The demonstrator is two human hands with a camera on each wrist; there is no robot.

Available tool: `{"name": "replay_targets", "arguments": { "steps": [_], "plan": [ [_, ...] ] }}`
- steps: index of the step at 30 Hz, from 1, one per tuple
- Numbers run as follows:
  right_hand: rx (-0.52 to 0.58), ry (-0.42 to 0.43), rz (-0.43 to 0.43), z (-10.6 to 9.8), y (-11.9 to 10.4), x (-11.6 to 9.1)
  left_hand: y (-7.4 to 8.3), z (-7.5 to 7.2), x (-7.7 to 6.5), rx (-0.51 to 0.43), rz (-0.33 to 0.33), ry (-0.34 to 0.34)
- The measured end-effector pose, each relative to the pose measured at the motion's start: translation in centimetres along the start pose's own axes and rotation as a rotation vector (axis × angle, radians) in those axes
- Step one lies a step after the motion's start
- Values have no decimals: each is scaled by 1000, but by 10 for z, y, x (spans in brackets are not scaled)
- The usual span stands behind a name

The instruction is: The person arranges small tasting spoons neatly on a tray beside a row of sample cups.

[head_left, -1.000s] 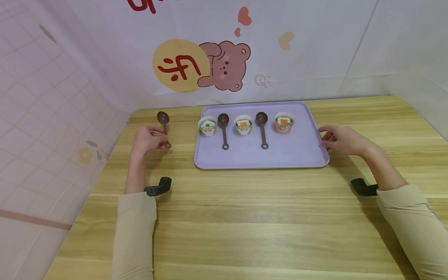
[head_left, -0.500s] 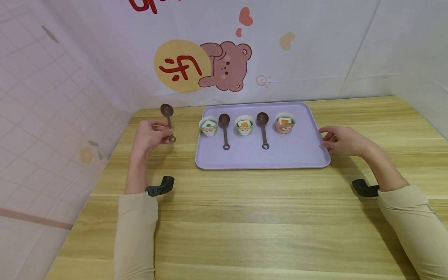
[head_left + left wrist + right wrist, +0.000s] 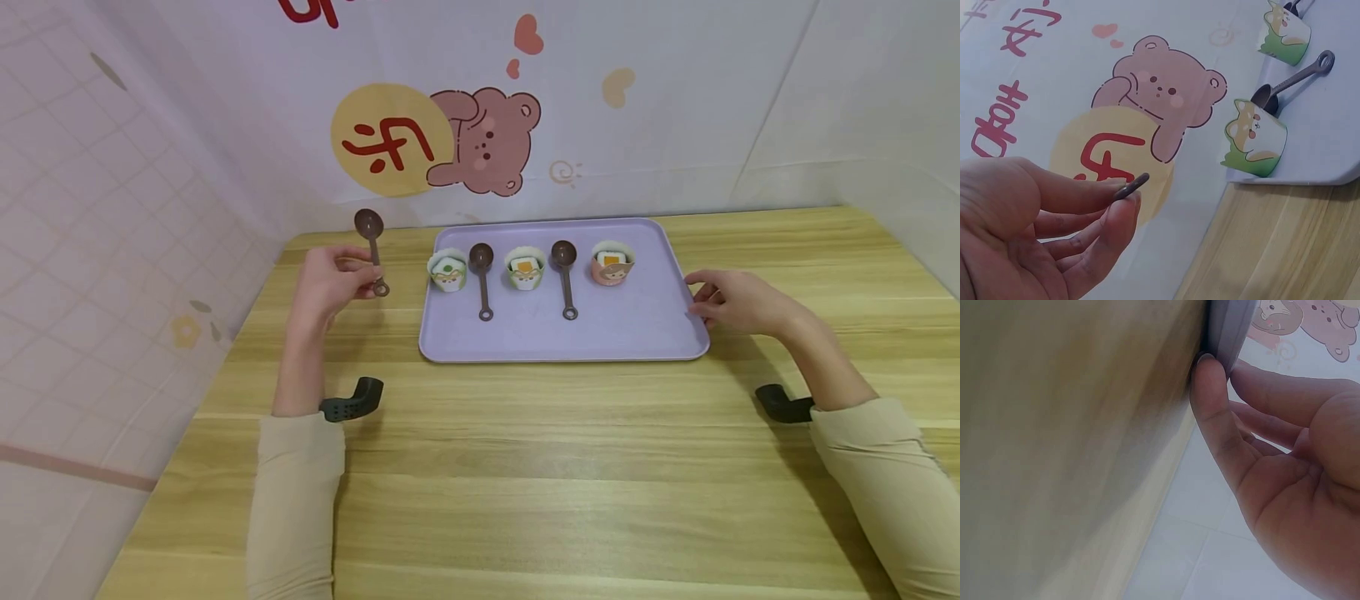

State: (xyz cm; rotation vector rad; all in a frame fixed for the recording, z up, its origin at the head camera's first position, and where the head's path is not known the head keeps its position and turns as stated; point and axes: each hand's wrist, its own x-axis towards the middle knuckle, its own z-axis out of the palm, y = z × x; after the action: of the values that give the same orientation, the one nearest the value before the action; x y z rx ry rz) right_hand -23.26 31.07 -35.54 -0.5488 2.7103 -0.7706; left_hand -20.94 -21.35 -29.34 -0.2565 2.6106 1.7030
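Note:
My left hand (image 3: pixel 333 283) pinches a brown measuring spoon (image 3: pixel 372 237) by its handle, bowl upward, left of the lilac tray (image 3: pixel 630 329). In the left wrist view, the handle's end (image 3: pixel 1132 186) sticks out between thumb and finger; the bowl is hidden there. My right hand (image 3: pixel 738 300) grips the tray's right rim, with fingertips on both sides of the edge (image 3: pixel 1232 334). On the tray, a green-patterned paper cup (image 3: pixel 448 279), a brown spoon (image 3: pixel 482 279), another green cup (image 3: pixel 524 277), a second spoon (image 3: pixel 566 279) and a pink cup (image 3: pixel 611 271) form a row.
The cups hold small white pieces with green or yellow tops. A wooden table (image 3: pixel 525 467) lies beneath, with a printed wall sheet (image 3: pixel 675 125) behind it and a side sheet (image 3: pixel 112 250) at left. Black wrist mounts (image 3: pixel 352 400) stick out from both wrists.
My left hand has raised the measuring spoon off the table and moved it up and slightly right. The right hand and tray stay in place.

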Motion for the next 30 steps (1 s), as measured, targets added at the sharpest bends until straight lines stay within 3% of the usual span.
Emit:
{"name": "replay_targets", "arguments": {
  "steps": [17, 30],
  "plan": [
    [4, -4, -5, 0, -1, 0, 16, 22, -4, -21, 55, -9],
    [7, 4, -10, 1, 1, 0, 26, 43, -1, -60, 65, -63]
  ]
}}
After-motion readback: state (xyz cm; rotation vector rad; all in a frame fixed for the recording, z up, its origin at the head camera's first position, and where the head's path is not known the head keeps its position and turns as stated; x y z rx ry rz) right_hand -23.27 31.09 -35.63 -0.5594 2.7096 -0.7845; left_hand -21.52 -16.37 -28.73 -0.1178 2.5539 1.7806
